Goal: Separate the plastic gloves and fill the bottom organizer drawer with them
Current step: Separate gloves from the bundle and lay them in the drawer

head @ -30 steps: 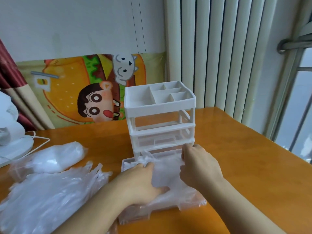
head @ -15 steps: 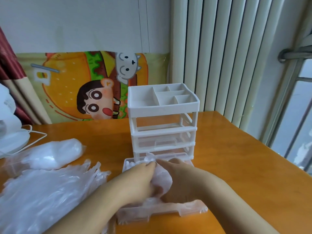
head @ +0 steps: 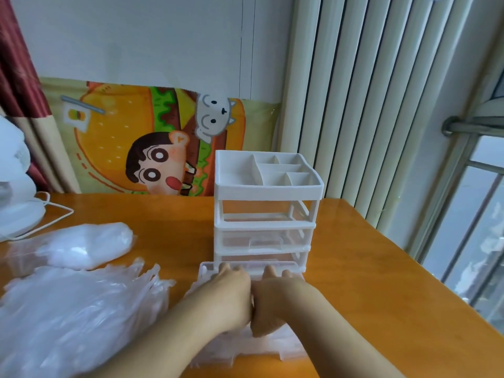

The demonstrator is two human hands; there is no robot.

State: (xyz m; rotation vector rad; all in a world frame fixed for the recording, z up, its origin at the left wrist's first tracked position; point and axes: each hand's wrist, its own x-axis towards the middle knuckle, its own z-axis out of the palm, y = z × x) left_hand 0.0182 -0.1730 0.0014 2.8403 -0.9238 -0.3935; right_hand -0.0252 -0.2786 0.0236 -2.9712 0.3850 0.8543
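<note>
On the table [head: 354, 268], both hands have moved together, fingers hidden inside the drawer [head: 245, 347].

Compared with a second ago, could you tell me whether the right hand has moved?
Yes. The right hand has shifted left across the pulled-out drawer, away from its right edge, and now lies side by side with the left hand.

A home room: cartoon poster [head: 163, 140], curtain [head: 19, 64], wooden table [head: 381, 296].
</note>
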